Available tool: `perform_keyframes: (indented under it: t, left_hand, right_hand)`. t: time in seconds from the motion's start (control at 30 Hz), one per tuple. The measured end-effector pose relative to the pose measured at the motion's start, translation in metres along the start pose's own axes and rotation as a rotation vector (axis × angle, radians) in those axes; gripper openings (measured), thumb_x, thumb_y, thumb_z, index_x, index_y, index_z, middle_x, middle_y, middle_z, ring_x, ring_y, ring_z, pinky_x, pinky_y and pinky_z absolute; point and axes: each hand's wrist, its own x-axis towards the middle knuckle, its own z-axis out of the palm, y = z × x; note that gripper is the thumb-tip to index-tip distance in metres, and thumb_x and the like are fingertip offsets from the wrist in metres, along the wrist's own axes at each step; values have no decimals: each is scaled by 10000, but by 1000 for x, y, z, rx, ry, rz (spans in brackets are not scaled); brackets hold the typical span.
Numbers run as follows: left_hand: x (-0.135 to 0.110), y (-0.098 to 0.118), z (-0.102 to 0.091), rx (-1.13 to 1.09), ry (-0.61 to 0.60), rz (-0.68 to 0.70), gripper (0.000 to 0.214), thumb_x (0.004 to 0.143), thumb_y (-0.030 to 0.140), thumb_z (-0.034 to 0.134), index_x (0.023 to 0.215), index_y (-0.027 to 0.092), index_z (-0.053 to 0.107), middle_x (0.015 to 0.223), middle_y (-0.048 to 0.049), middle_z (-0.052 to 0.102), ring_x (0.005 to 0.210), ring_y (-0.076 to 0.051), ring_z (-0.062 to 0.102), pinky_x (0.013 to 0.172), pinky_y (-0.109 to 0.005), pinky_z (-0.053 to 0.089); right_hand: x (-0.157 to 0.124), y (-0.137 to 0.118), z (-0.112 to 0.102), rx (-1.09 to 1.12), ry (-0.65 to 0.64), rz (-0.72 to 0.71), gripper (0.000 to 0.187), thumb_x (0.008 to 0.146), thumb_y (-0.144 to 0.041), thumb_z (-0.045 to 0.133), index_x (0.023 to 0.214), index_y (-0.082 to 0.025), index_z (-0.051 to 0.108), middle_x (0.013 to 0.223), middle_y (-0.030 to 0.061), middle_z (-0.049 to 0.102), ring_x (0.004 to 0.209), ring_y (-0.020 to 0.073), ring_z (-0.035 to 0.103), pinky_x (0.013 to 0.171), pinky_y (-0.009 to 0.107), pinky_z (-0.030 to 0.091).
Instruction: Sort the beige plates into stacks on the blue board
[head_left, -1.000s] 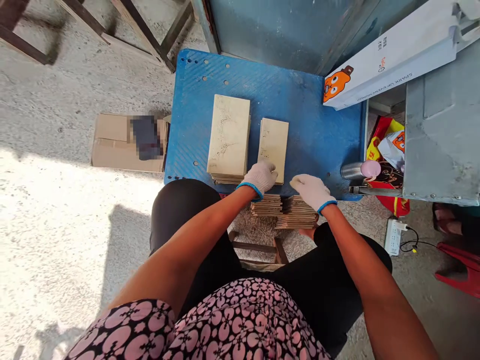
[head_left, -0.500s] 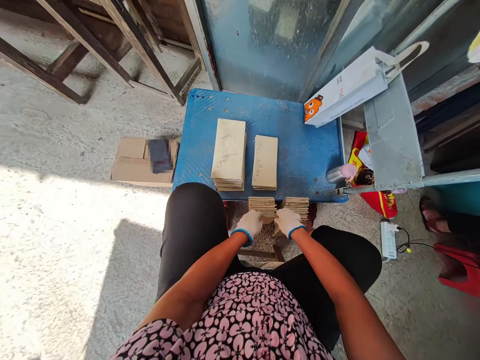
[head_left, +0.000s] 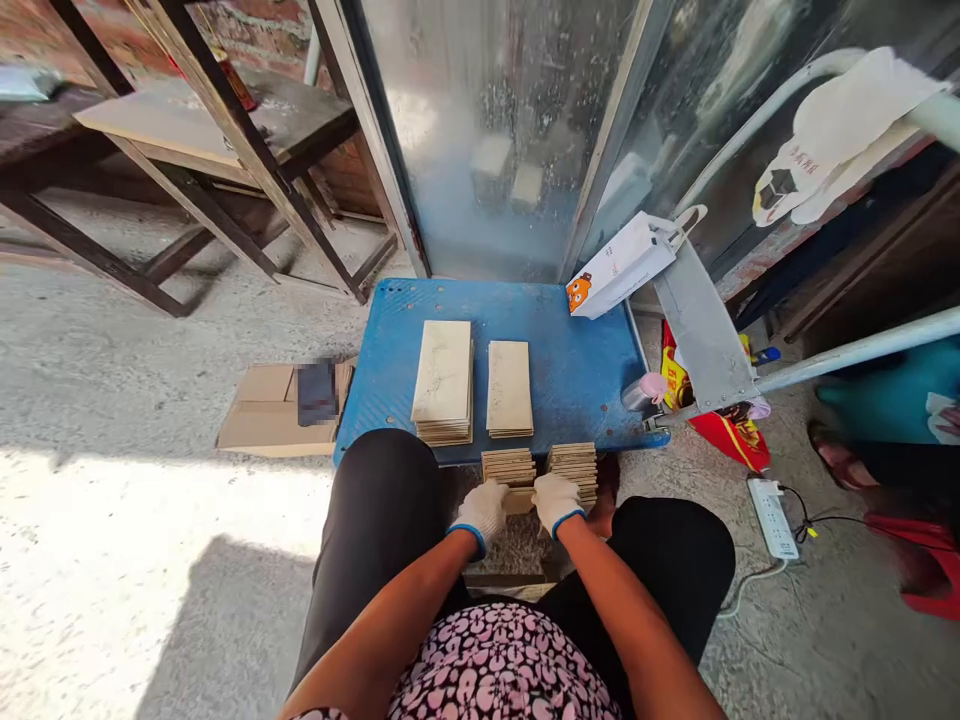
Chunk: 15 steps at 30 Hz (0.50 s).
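Both my hands wear white knitted gloves with blue cuffs. Between my knees, my left hand (head_left: 482,510) and my right hand (head_left: 556,498) grip opposite ends of a thin tan board (head_left: 519,501). Just beyond it is a row of thin boards (head_left: 508,466), seen edge-on. A second row of boards (head_left: 574,468) lies to the right, close to my right hand. What supports these rows is hidden. On the blue table (head_left: 555,320) ahead stand a taller stack of pale boards (head_left: 442,372) and a lower, narrower stack (head_left: 509,388).
A white paper bag (head_left: 626,265) leans at the table's back right, with a pink-lidded cup (head_left: 645,390) nearer me. Flattened cardboard (head_left: 259,405) lies left. A metal frame (head_left: 709,330) and power strip (head_left: 772,518) are on the right. A person's foot (head_left: 836,460) shows far right.
My view has tilted upward, so the table and stacks sit lower in the picture. My hands stay at the board rows, and the board between them now shows more plainly.
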Motion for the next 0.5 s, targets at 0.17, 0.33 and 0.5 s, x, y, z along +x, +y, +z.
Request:
perform_keyframes:
  t: [0.17,0.33,0.5]
  left_hand:
    - [-7,-1,-4,80,-33,13,338,843,141,494,1115,210,682,1162,-143,669,1053,-299,665,831,-368,533]
    - [-10,1,-2,156,-65,25,333,822,83,476,1045,169,709,1071,-174,696,1031,-323,674,811,-390,539]
    - [-14,4,-5,205,-50,73,343,807,68,493,1050,175,710,1078,-175,684,1008,-307,678,811,-393,542]
  right_hand:
    - [-9,-8,10,-4,80,-42,285,799,-218,690,1038,-67,719,1020,252,701,980,374,683,737,476,549]
    - [-18,-11,27,-23,117,-100,266,787,-97,629,1029,-30,715,1035,291,682,996,400,669,723,484,536]
    - [-23,-9,22,0,114,-99,262,792,-126,637,1026,-40,717,1013,259,694,966,374,680,739,458,534]
